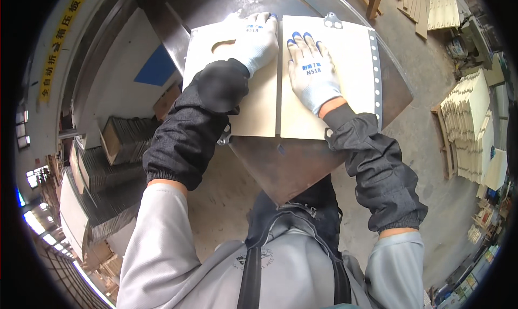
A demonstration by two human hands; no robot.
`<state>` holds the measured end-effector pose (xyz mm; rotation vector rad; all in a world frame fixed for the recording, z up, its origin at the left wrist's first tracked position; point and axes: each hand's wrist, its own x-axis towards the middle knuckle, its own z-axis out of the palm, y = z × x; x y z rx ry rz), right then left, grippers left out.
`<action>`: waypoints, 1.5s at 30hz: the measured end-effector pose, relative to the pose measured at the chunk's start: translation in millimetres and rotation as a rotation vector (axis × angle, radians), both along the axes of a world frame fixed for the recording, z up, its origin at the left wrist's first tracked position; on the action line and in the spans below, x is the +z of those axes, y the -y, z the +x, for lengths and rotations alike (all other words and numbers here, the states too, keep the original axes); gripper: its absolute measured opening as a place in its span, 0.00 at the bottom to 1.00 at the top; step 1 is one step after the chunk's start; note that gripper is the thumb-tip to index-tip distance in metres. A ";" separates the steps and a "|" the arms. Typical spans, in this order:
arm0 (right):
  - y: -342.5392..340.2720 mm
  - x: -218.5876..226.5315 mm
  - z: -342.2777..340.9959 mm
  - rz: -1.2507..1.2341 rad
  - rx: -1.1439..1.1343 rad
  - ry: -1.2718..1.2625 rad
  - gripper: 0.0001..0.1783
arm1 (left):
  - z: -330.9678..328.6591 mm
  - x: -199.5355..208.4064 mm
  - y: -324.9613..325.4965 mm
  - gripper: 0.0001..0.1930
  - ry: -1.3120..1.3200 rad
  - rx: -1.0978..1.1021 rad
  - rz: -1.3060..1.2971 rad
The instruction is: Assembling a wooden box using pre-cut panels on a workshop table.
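Observation:
Two pale plywood panels lie side by side on a dark metal plate, with a narrow dark gap between them. My gloved left hand [258, 42] is at the far edge of the left panel [258, 112], close to the gap. Its fingers bend over that edge, most tips hidden. A rounded cut-out shows beside it. My gloved right hand [314, 71] lies flat on the right panel [353, 55], fingers stretched out. Along that panel's right side runs a metal strip [375, 77] with a row of holes. A metal fitting [333, 21] sits at its far edge.
The metal plate [286, 171] comes to a corner close to my waist. Stacked dark-edged boards [108, 185] stand at the left. Stacks of pale panels [469, 125] stand on the right floor, with loose boards [418, 9] beyond. A grey machine panel [116, 77] rises at the left.

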<state>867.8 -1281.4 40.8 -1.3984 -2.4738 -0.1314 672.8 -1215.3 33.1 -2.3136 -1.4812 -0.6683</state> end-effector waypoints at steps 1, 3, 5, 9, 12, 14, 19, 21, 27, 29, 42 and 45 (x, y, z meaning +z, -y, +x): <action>0.9 1.0 3.2 -0.018 0.002 0.016 0.28 | 2.8 2.6 -0.1 0.19 0.018 -0.001 -0.047; 2.7 1.8 3.0 -0.001 -0.006 0.006 0.27 | 3.4 5.3 1.4 0.18 0.036 -0.022 -0.067; 2.6 2.2 -0.7 -0.022 0.012 -0.011 0.28 | 0.8 5.5 4.7 0.19 0.030 -0.024 -0.067; 2.1 7.2 3.7 -0.051 -0.006 -0.021 0.29 | 8.2 15.8 7.1 0.22 -0.051 0.057 -0.225; 3.6 6.5 2.2 -0.039 -0.007 -0.018 0.28 | 17.9 16.5 8.8 0.22 -0.058 0.075 -0.219; -0.6 7.2 7.8 0.008 -0.005 -0.012 0.28 | 21.4 16.1 8.5 0.21 -0.051 0.085 -0.154; 2.1 -3.3 11.2 -0.023 0.063 -0.036 0.29 | 10.8 -3.9 13.8 0.20 0.059 0.077 -0.098; 19.3 2.0 11.4 -0.044 0.107 -0.047 0.29 | 14.2 5.6 47.5 0.21 -0.010 0.218 -0.134; 33.0 -6.3 12.1 -0.053 0.114 -0.050 0.30 | 12.2 1.8 68.0 0.20 0.034 0.169 -0.023; 29.4 -2.6 25.9 -0.063 0.129 -0.028 0.30 | 33.8 10.7 67.4 0.19 0.082 0.214 -0.025; 36.6 4.9 15.4 -0.057 0.108 0.089 0.28 | 46.3 29.5 189.8 0.26 0.195 0.242 -0.205; 33.7 9.5 13.2 -0.062 0.112 0.090 0.28 | 47.1 25.9 188.0 0.26 0.175 0.272 -0.281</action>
